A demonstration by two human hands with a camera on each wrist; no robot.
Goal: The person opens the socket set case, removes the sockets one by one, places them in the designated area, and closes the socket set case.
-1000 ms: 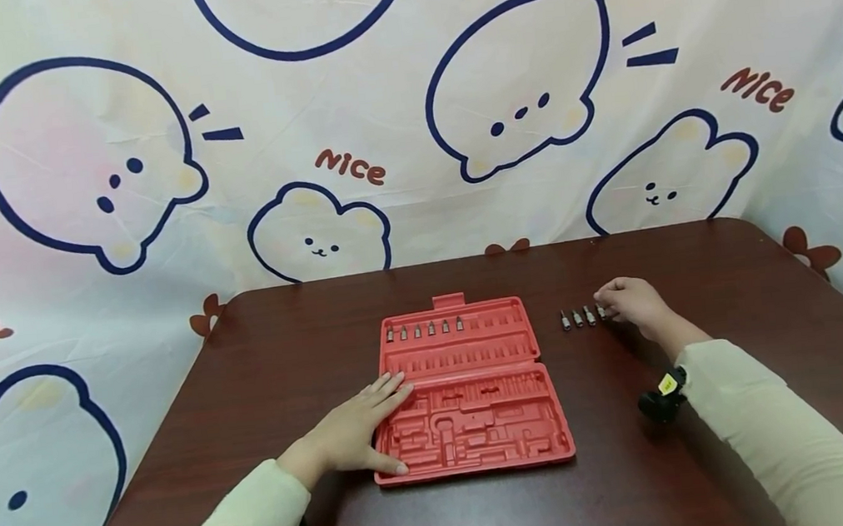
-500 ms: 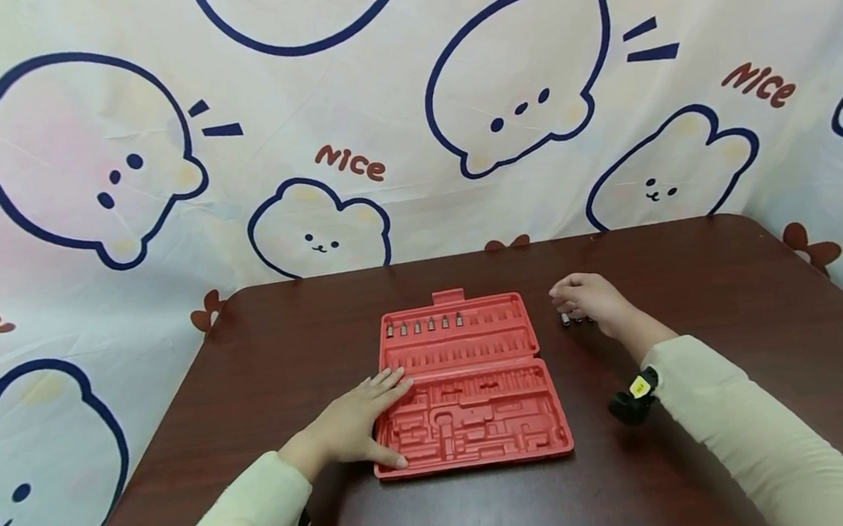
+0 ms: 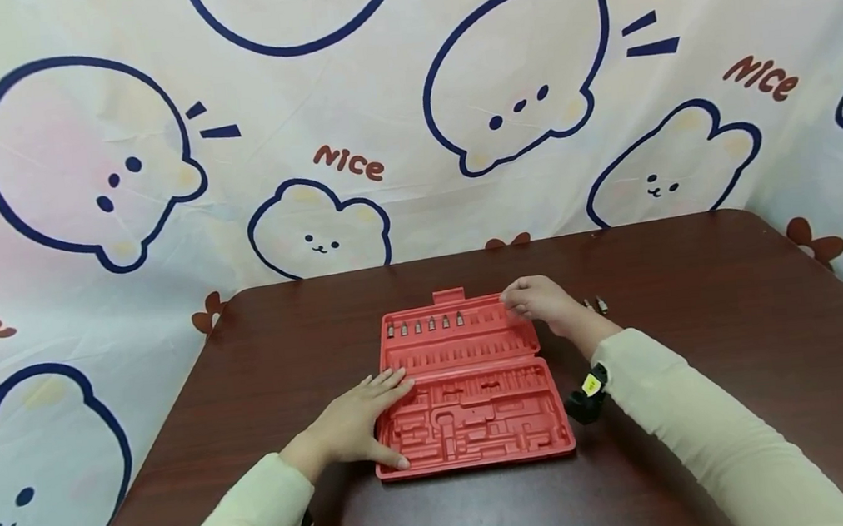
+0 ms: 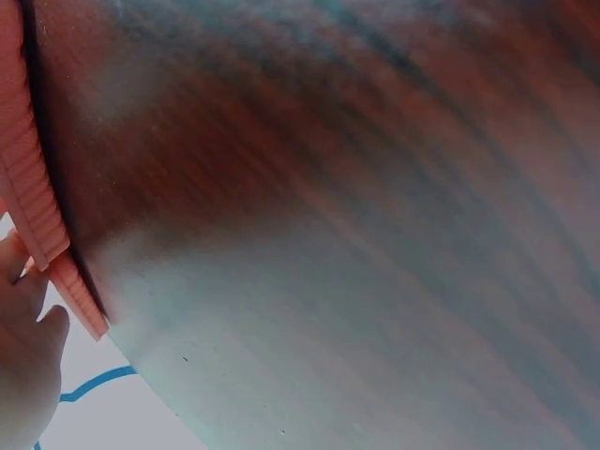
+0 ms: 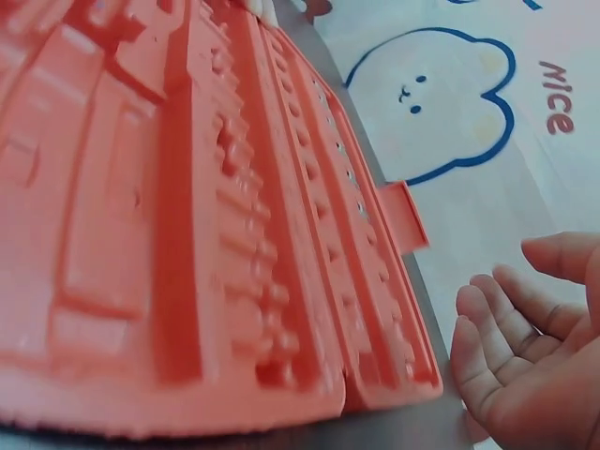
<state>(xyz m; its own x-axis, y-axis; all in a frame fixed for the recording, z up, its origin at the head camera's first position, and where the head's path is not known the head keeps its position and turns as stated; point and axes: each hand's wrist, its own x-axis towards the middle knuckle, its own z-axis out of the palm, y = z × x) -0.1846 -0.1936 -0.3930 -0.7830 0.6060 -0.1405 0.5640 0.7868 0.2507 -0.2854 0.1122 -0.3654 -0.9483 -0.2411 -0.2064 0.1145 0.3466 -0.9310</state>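
An opened red plastic tool case lies flat on the table. Several small metal screwdriver bits stand in the left part of its upper row; the slots to their right hold nothing. My left hand rests on the case's left edge, fingers spread. My right hand hovers at the upper right corner of the case. In the right wrist view, the right hand has loosely bent fingers, thumb apart, and no object shows between them. Two more loose bits show behind the right wrist, which may hide others.
The dark brown table extends around the case. A latch tab sticks out from the case's far edge. Behind the table hangs a white cloth with cartoon bears. A black wrist camera hangs under the right sleeve.
My right hand has moved left from the loose bits to the case's upper right corner. The rightmost loose bit stays on the table. The left hand keeps its place.
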